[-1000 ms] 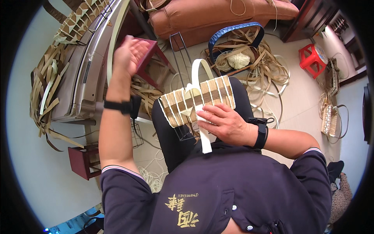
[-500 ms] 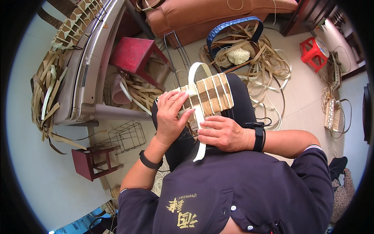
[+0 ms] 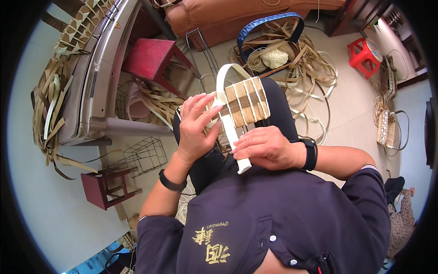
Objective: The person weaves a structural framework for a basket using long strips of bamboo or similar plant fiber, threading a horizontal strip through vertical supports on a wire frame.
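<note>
A small basket (image 3: 246,106) lies across my thighs, with tan and brown bands bound by white cord and part of a wire frame showing below. One flat cream strip (image 3: 229,128) arches up beyond it and runs down across its face toward me. My left hand (image 3: 196,123) covers the basket's left end, its fingertips on the strip at the foot of the arch, thumb held lower. In my right hand (image 3: 264,147), the lower part of the same strip is pinched between thumb and fingers; its curled end pokes out below.
Beyond my knees, a blue-handled basket (image 3: 269,25) holds cord balls and tangled strips. A dark red stool (image 3: 148,59) stands at the left beside a grey cabinet (image 3: 89,82). Wire frames (image 3: 146,157) lie on the floor. A bright red stool (image 3: 364,57) is at the far right.
My right hand has risen and shifted slightly right with the strip, whose lower end now sticks out less and curls. My left fingers have moved to the arch's foot, with the thumb lower.
</note>
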Motion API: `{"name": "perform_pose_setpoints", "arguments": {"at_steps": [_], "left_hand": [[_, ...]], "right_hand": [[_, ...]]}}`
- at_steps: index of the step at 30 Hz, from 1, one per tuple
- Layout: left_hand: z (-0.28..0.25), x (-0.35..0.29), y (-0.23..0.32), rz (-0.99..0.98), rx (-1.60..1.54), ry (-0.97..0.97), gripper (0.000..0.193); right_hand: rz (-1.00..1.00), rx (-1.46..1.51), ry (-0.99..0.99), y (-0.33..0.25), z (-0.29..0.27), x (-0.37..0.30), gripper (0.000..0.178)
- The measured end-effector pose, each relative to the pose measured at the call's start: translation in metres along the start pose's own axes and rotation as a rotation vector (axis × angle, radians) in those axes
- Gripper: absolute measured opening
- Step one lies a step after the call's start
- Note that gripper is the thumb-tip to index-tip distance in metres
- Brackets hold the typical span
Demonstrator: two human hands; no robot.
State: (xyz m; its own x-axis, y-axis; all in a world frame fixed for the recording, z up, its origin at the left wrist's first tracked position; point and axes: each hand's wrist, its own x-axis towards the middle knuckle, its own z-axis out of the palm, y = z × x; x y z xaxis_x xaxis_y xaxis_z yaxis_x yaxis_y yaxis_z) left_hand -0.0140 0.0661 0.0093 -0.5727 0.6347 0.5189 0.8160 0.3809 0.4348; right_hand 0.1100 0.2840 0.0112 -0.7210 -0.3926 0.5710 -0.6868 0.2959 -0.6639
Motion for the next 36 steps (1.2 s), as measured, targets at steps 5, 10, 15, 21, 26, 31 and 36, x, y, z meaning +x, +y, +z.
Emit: {"name": "perform_pose_setpoints", "arguments": {"at_steps": [5,10,15,21,26,31,36], "left_hand": [[-0.006,0.006,0.022,0.198,-0.212,-0.287,0.042],[0.004,0.000,0.025,0.203,-0.170,-0.170,0.022],[0.008,0.006,0.032,0.252,-0.055,-0.149,0.008],[0.005,0.003,0.031,0.185,0.000,-0.186,0.006],[0.011,0.009,0.033,0.232,0.030,-0.156,0.006],[0.012,0.005,0.033,0.240,0.014,-0.130,0.011],[0.011,0.001,0.026,0.237,-0.127,-0.090,0.017]], "right_hand": [[0.165,0.079,0.109,-0.033,-0.038,0.022,0.025],[0.203,-0.367,0.100,-0.061,-0.079,0.043,0.031],[0.077,-1.041,-0.234,-0.063,-0.095,0.047,0.028],[0.107,-1.086,-0.270,-0.111,-0.092,0.061,0.033],[0.075,-1.042,-0.367,-0.085,-0.074,0.050,0.014],[0.116,-1.056,-0.433,-0.046,-0.076,0.047,0.009],[0.041,-0.613,-0.008,-0.002,-0.053,0.036,0.010]]}}
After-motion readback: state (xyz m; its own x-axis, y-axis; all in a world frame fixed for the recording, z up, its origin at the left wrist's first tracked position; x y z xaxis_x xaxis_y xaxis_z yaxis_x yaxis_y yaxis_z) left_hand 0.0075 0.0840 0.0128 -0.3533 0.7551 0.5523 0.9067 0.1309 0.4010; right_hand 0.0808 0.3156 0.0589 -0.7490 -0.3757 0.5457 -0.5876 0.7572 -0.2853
